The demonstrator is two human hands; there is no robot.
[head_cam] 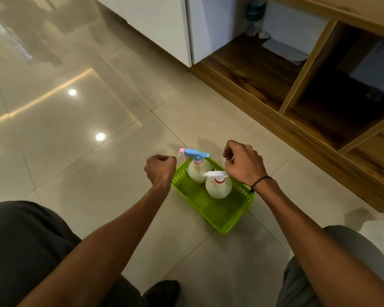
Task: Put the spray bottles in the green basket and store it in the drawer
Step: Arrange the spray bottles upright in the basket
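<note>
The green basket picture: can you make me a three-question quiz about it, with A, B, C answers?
1. Where does the green basket sit?
A. on the tiled floor
B. inside the wooden cabinet
C. on the person's lap

2. How many spray bottles stand in it?
A. one
B. two
C. four

3. What are the hands doing?
A. gripping the bottles
B. lifting the basket
C. loosely curled above the basket, holding nothing

Answers:
1 A: beige floor tiles show all round the basket.
2 B: a blue-and-pink-topped bottle and a white-topped bottle.
3 C: the left hand and right hand are clear of both bottles.
</note>
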